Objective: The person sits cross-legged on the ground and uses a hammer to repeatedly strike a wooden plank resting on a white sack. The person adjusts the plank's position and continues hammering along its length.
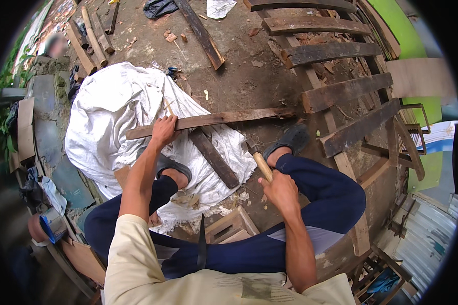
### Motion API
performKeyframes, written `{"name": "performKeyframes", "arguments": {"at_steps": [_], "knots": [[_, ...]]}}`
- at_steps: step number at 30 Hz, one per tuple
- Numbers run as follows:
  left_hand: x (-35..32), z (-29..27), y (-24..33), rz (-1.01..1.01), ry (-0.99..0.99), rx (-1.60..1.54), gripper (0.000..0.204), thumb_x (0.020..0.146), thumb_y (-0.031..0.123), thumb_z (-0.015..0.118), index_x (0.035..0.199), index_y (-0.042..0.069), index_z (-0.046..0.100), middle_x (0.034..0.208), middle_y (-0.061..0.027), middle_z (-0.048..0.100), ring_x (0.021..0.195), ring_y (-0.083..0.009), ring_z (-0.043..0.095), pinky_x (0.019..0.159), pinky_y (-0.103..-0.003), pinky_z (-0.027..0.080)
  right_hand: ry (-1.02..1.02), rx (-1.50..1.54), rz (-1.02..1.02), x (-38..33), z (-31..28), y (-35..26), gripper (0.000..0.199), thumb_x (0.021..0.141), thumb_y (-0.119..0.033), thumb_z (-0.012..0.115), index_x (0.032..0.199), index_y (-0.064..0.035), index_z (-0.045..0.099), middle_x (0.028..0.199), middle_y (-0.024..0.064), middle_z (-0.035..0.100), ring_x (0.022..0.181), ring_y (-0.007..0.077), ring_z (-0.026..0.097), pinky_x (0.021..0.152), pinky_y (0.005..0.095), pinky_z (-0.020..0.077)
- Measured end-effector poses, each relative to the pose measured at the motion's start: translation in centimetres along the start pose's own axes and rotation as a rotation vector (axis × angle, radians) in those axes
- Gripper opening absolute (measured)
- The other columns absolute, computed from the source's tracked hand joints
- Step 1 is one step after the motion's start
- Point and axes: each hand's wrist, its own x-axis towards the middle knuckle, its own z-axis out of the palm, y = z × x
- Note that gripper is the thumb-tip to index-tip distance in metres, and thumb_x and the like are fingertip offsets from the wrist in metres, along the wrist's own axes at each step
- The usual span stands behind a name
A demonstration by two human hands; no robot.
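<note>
A long, weathered wooden plank (224, 118) lies crosswise ahead of my feet, over the white sheet and the dirt. My left hand (164, 130) is closed around the plank near its left end. In my right hand (281, 192) is a wooden-handled tool (262, 165), its handle angled up and left. The small dark end of that tool blends into the ground, so its kind is unclear. Between my feet a shorter dark board (215, 158) rests on the white sheet (112, 109), its far end close to the plank.
Slatted wooden framework (348, 94) stretches along the right side. Beyond the sheet lie a dark beam (201, 33) and several loose timbers (89, 40). A small wooden frame (231, 226) sits between my legs. Along the left runs a block wall (46, 127); a person (54, 46) is beyond it.
</note>
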Motion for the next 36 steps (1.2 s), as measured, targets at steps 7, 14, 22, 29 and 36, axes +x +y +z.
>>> {"name": "performKeyframes", "arguments": {"at_steps": [7,14,22,29,36], "knots": [[-6.4,-2.2,2.2,0.043,0.001,-0.091,0.055,0.083,0.050,0.070,0.112,0.005,0.058,0.101,-0.0099,0.065,0.101,-0.0273,0.062,0.082,-0.040,0.051,0.072,0.030,-0.042,-0.4,0.1,-0.3,0.053,0.086,-0.042,0.072,0.103,0.0073,0.069,0.089,0.0313,0.069,0.093,0.0456,0.068,0.083,0.0507,0.0520],[-8.8,1.7,3.5,0.019,-0.066,-0.109,0.055,0.083,0.047,0.071,0.114,0.006,0.054,0.108,-0.0119,0.063,0.107,-0.0292,0.061,0.082,-0.043,0.055,0.049,0.101,-0.061,0.6,1.8,0.9,0.053,0.087,-0.043,0.071,0.095,0.0094,0.068,0.067,0.0243,0.067,0.064,0.0385,0.070,0.064,0.0442,0.0551],[-7.5,2.0,4.8,-0.137,-0.228,-0.205,0.065,0.075,0.051,0.077,0.113,0.006,0.052,0.098,-0.0170,0.068,0.090,-0.0365,0.068,0.076,-0.047,0.056,-0.025,0.377,-0.045,-0.1,2.3,-0.1,0.049,0.092,-0.044,0.067,0.079,0.0017,0.059,0.052,0.0095,0.058,0.045,0.0194,0.062,0.046,0.0338,0.0480],[-7.9,2.8,4.3,-0.139,-0.182,-0.237,0.063,0.074,0.050,0.079,0.113,0.008,0.052,0.094,-0.0177,0.070,0.085,-0.0381,0.069,0.074,-0.048,0.056,0.318,0.770,-0.460,0.7,0.0,-7.1,0.036,0.095,-0.034,0.068,0.079,-0.0039,0.057,0.054,-0.0009,0.051,0.042,0.0081,0.047,0.040,0.0266,0.0359],[-7.1,3.0,4.4,-0.111,-0.179,-0.285,0.062,0.073,0.043,0.081,0.114,0.008,0.051,0.097,-0.0181,0.070,0.088,-0.0371,0.069,0.075,-0.047,0.055,0.363,0.711,-0.305,9.5,11.9,-5.5,0.042,0.087,-0.035,0.068,0.081,0.0064,0.063,0.063,0.0120,0.064,0.053,0.0240,0.059,0.055,0.0388,0.0438]]}}
